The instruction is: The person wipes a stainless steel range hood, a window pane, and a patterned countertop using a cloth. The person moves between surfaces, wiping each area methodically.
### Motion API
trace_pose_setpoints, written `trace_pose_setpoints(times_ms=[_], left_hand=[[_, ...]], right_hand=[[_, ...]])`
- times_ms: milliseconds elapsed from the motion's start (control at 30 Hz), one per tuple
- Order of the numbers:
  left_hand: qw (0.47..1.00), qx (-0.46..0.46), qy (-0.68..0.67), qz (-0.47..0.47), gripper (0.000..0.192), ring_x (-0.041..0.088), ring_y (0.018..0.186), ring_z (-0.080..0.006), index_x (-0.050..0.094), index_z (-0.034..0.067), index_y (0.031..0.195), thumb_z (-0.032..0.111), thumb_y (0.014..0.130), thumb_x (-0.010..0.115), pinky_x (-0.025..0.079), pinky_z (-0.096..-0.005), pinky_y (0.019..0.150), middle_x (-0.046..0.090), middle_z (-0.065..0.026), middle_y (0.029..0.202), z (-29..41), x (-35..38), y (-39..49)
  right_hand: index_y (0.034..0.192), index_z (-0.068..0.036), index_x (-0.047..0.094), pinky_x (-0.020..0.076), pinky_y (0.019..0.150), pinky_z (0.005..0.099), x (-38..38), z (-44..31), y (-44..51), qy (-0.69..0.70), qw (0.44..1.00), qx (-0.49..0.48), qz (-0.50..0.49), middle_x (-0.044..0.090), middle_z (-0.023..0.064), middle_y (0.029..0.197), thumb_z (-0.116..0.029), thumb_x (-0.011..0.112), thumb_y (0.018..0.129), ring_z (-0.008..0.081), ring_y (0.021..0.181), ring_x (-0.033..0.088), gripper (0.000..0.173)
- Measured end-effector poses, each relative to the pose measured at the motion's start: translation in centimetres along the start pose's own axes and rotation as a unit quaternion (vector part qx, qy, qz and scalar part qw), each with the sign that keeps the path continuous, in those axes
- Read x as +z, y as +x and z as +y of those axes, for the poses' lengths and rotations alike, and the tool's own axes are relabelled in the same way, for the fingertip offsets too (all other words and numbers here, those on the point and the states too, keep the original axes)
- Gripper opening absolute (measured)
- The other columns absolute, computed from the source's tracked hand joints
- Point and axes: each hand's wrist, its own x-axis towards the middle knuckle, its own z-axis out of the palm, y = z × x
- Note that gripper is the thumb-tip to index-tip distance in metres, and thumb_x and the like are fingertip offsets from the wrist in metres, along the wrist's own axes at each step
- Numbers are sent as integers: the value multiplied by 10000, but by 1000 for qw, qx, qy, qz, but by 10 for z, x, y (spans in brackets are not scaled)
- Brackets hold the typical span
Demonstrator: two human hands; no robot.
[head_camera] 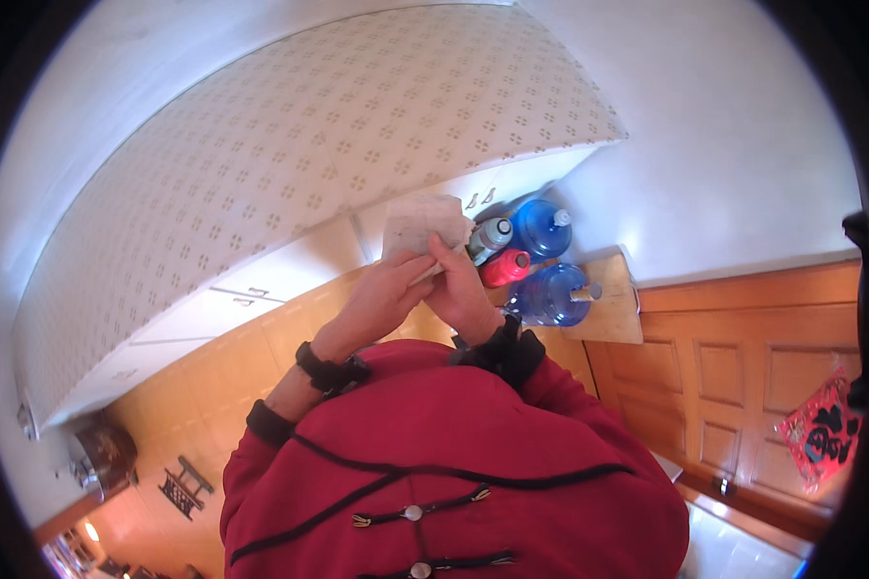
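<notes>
Both hands come together in front of my chest on a thin, pale sheet of paper (426, 221) with a ragged right edge. My left hand (376, 297) grips its lower part, fingers pointing up and to the right. My right hand (463, 289) meets it from the other side, its thumb lying on the face of the sheet. The fingers overlap, so the bottom of the sheet is partly hidden. Behind the paper is a long white cabinet with a patterned top (347, 137).
Beside my right hand stand a red bottle (504, 268), a pale grey bottle (489, 237) and two blue water jugs (539, 235). A wooden board (615, 304) adjoins them. A panelled wooden door (659, 365) is at right; a small dark stool (185, 488) is on the floor at lower left.
</notes>
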Motion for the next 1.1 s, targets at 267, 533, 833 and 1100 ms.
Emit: trace_pose_setpoints(times_ms=[267, 533, 833, 1100], left_hand=[[986, -136, -29, 94, 416, 557, 1077, -225, 508, 70, 1281, 40, 872, 580, 481, -316, 854, 548, -96, 1217, -88, -69, -6], [935, -210, 244, 150, 462, 450, 1208, -372, 449, -2, 1281, 148, 871, 601, 389, -428, 996, 471, -219, 1293, -219, -104, 17], [816, -465, 341, 41, 804, 167, 1374, -459, 215, 66, 1452, 527, 872, 528, 274, -549, 1063, 131, -287, 1502, -287, -89, 61], [768, -570, 287, 49, 878, 20, 1410, -454, 65, 110, 1499, 617, 883, 431, 161, -590, 1091, -7, -256, 1536, -274, -81, 78]], right_hand=[[1065, 6, 579, 490, 679, 338, -74, -138, 38, -332, 811, -350, 330, 635, 113, 1039, -105, 498, 915, 243, 825, 635, 203], [1132, 1, 591, 421, 947, 399, -129, -135, 201, -687, 529, -439, 237, 613, 184, 1107, -44, 439, 842, 342, 1055, 559, 330], [1331, -47, 452, 266, 1077, 461, -131, -68, 228, -856, 416, -305, 26, 430, 97, 1407, -174, 484, 851, 258, 1317, 370, 498], [1344, -45, 423, 320, 1031, 467, -214, -227, 254, -911, 288, -226, 189, 419, 112, 1410, -224, 514, 826, 279, 1292, 386, 556]])
